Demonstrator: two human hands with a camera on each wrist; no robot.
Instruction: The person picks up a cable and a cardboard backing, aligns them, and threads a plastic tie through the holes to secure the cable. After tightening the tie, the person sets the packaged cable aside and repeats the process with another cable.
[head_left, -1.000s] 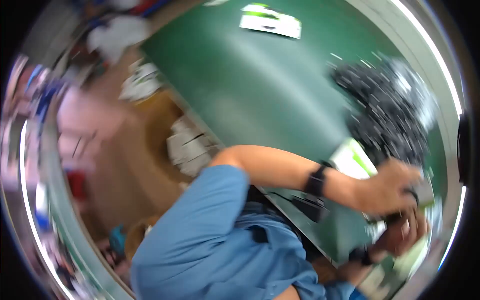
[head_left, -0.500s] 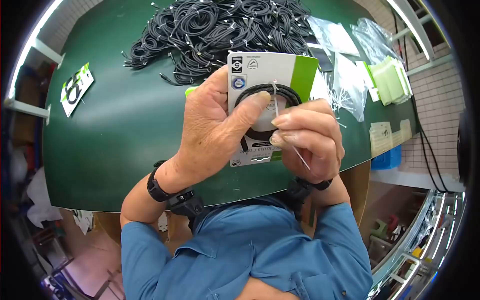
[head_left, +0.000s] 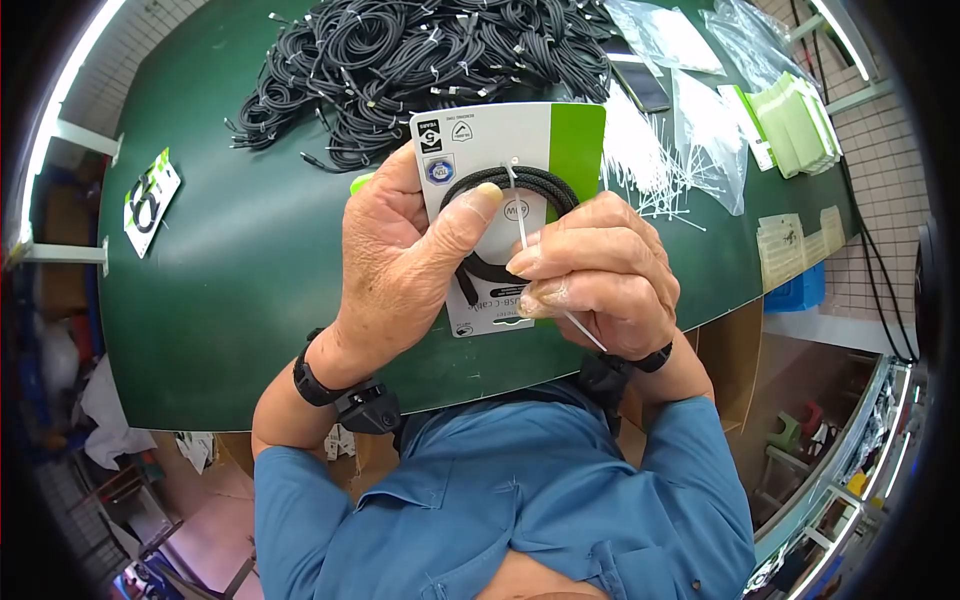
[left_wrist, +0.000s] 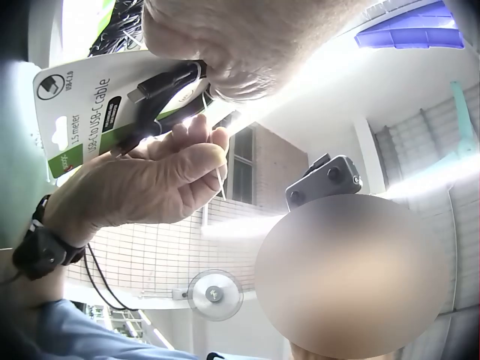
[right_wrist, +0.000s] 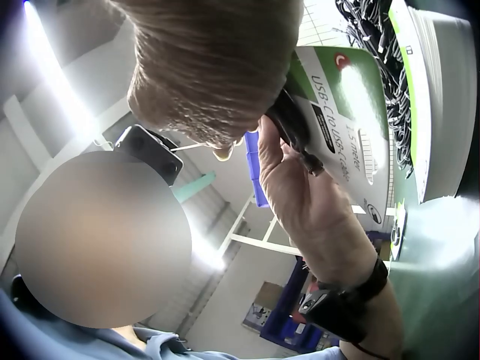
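Note:
A white and green USB-C cable card (head_left: pixel 482 138) is held up over the table, its print upside down in the head view. A coil of black braided cable (head_left: pixel 552 183) lies against its face. My left hand (head_left: pixel 400 255) grips the card's left side, thumb pressed over the coil and the other fingers behind. With thumb and fingertips, my right hand (head_left: pixel 612 275) pinches a white cable tie (head_left: pixel 521 218) that passes over the top of the coil. The tie's thin tail sticks out below those fingers. A black cable plug (left_wrist: pixel 156 84) shows on the card (left_wrist: pixel 84 105) in the left wrist view.
Behind the card spreads a heap of black coiled cables (head_left: pixel 430 60). Loose white ties (head_left: pixel 640 165), a plastic bag (head_left: pixel 712 155), a dark phone (head_left: pixel 640 82) and a stack of green-white cards (head_left: pixel 795 125) lie at right. Another carded cable (head_left: pixel 152 205) sits at far left.
The head view was blurred and turned, with both hands at the right; both then came to the front with the card. Since half a second ago the hold looks the same, slightly farther left in view.

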